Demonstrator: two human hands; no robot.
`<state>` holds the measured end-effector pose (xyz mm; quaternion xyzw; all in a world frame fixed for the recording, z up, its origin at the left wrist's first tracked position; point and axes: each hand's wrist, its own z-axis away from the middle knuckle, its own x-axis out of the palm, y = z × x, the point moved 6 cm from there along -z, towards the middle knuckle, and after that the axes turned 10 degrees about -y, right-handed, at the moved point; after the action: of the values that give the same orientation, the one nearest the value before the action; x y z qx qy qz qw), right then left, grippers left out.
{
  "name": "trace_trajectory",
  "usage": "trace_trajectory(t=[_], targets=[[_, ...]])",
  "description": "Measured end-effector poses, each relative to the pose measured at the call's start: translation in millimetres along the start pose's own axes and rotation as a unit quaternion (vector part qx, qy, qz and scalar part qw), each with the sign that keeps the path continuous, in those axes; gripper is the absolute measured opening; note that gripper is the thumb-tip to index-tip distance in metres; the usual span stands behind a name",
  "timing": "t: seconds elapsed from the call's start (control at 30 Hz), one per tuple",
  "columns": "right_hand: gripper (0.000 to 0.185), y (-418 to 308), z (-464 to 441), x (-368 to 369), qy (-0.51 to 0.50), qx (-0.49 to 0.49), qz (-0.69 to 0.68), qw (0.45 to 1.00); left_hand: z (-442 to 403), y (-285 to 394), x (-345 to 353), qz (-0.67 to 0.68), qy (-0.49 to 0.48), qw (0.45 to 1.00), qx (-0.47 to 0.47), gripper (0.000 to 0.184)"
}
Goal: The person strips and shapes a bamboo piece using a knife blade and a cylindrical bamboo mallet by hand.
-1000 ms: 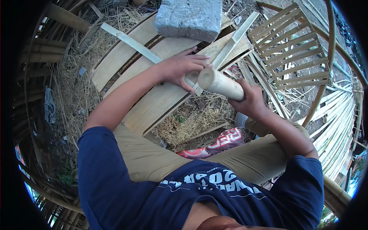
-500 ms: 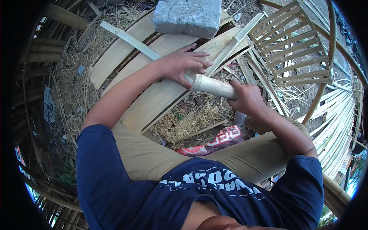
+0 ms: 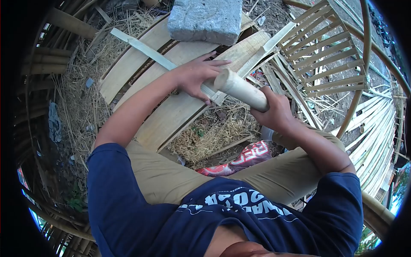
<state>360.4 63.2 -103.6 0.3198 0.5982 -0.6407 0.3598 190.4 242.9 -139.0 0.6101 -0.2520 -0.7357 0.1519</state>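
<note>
A short, thick piece of bamboo pole [image 3: 245,91] is in my right hand [image 3: 276,109], whose fingers wrap around its lower right end. Its pale blunt end tilts up toward me, close to the fingers of my left hand [image 3: 198,79]. That left hand rests with spread fingers over a narrow bamboo strip [image 3: 145,49], its thumb on the near side. The strip's near end shows just past the thumb. Another split strip [image 3: 267,48] slants away to the upper right. Both lie on wide, pale wooden slats [image 3: 165,118]. My palm hides where the strip passes beneath it.
A rough grey concrete block [image 3: 204,21] weighs on the far part of the slats. A slatted bamboo frame [image 3: 327,53] stands at right, near a bundle of long strips [image 3: 372,132]. Shavings [image 3: 201,139] and a red printed packet [image 3: 246,159] lie before my legs.
The bamboo pole has tipped so its far end rises toward me, showing more of its end face. My left hand stays nearly in place over the strip.
</note>
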Motion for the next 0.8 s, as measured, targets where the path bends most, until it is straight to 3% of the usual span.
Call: trace_trajectory(t=[0.03, 0.13, 0.27, 0.37, 0.4, 0.47, 0.6, 0.63, 0.73, 0.77, 0.8], targets=[[0.047, -6.1, 4.0, -5.6, 0.041, -0.02, -0.036, 0.998, 0.8, -0.9, 1.6, -0.012, -0.003, 1.0, -0.004, 0.086], [0.048, 5.6, -10.1, 12.8, -0.16, 0.052, 0.11, 0.98, 0.5, -0.9, 2.5, -0.019, -0.01, 1.0, -0.008, 0.086], [0.049, -5.5, -3.1, 0.9, -0.051, -0.013, 0.025, 0.998, 1.1, -2.1, 4.1, -0.02, -0.009, 1.0, -0.01, 0.086], [0.048, 6.5, -10.1, 4.5, -0.121, 0.051, 0.08, 0.988, -1.1, 0.7, 2.1, -0.024, -0.006, 1.0, -0.013, 0.088], [0.048, 1.9, -8.0, -2.0, -0.077, 0.026, 0.038, 0.996, -1.9, 0.3, 2.4, -0.015, 0.003, 1.0, -0.016, 0.088], [0.049, -10.2, 1.4, -10.8, -0.01, -0.034, -0.049, 0.998, 0.4, -3.4, 6.6, -0.03, -0.007, 0.999, -0.016, 0.102], [0.047, -0.4, -2.5, 2.3, -0.063, 0.008, -0.003, 0.998, -4.4, -9.8, -0.4, -0.004, 0.012, 1.0, -0.002, 0.12], [0.047, -6.1, 3.6, -5.6, 0.029, -0.04, -0.066, 0.997, -3.2, -10.8, 0.1, 0.006, 0.026, 1.0, 0.001, 0.122], [0.044, 11.6, -11.8, 17.9, -0.182, 0.063, 0.107, 0.975, -0.6, -5.3, 4.3, 0.018, 0.017, 1.0, -0.007, 0.123], [0.047, 18.4, -10.2, 19.6, -0.166, 0.082, 0.094, 0.978, 2.1, -0.5, 2.5, 0.031, 0.015, 0.999, -0.002, 0.122], [0.046, 12.4, -10.5, 11.1, -0.093, 0.042, 0.049, 0.994, 2.9, -1.6, -2.4, 0.04, 0.011, 0.999, 0.005, 0.121]])
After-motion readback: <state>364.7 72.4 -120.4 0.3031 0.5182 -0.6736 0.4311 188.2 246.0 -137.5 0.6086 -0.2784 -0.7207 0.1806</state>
